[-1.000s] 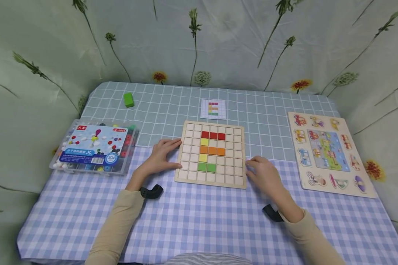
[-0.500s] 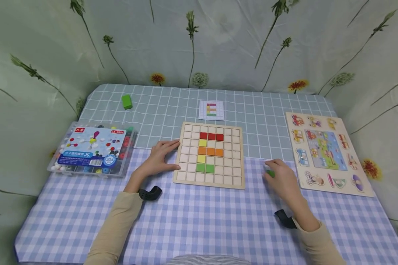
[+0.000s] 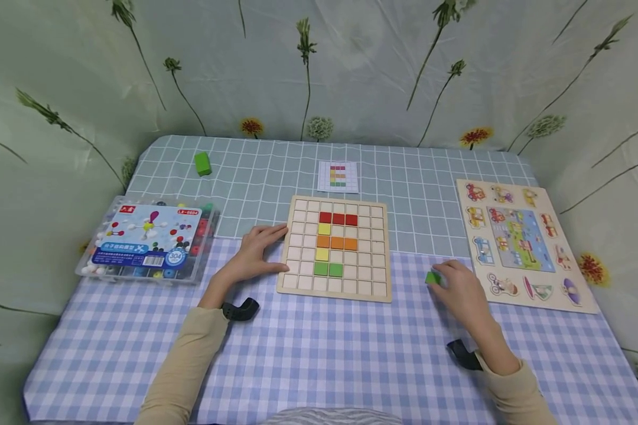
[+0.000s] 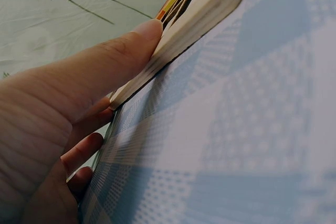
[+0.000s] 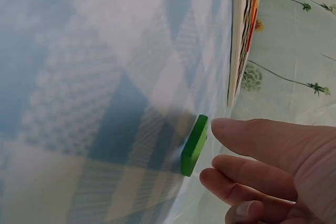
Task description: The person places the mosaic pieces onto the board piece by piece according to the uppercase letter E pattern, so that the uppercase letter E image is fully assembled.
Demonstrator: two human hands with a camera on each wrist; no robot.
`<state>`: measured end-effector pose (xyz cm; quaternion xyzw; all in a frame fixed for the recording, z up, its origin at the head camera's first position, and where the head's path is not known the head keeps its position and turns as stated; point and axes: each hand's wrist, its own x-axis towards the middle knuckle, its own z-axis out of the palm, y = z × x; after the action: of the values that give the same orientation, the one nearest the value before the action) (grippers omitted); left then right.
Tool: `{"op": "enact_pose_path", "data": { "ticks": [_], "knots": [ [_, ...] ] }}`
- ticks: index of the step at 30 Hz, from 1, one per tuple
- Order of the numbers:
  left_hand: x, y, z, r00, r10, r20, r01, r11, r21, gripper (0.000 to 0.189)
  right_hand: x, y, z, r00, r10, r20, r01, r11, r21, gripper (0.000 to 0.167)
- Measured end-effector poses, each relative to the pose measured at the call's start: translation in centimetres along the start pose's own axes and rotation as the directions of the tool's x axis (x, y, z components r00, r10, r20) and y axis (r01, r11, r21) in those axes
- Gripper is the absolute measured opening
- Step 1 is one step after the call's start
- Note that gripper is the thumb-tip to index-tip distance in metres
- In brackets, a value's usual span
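The wooden grid board lies mid-table in the head view, with red tiles, yellow tiles, orange tiles and two green tiles on its squares. My left hand rests against the board's left edge, thumb and forefinger spread wide. In the left wrist view, the thumb touches the board's side. To the right of the board, a loose green tile lies on the cloth. Just beside it is my right hand, its thumb and fingertips a small gap from the tile in the right wrist view.
A pattern card lies behind the board. A green block sits at the back left, above a clear plastic case of coloured balls. At the right lies a wooden picture puzzle. A floral curtain hangs behind.
My right hand has moved right, away from the board's edge, and the loose green tile shows more fully beside its fingertips. My left hand keeps its place at the board.
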<state>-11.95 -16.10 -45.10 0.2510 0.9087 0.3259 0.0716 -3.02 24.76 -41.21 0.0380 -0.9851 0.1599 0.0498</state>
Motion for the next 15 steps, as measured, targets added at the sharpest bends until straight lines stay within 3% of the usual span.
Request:
{"op": "enact_pose_path", "data": {
  "ticks": [8,15],
  "knots": [
    [0.02,-0.21,0.06,1.000,0.005,-0.004,-0.005,1.000,-0.009,0.087,0.01,0.26,0.17,0.995,0.053,0.081,-0.051,0.998,-0.022,0.031],
    [0.05,-0.47,0.23,1.000,0.019,-0.008,-0.019,1.000,-0.006,0.088,0.38,0.21,0.44,0.998,-0.010,0.061,0.010,1.000,-0.006,0.023]
  ]
}}
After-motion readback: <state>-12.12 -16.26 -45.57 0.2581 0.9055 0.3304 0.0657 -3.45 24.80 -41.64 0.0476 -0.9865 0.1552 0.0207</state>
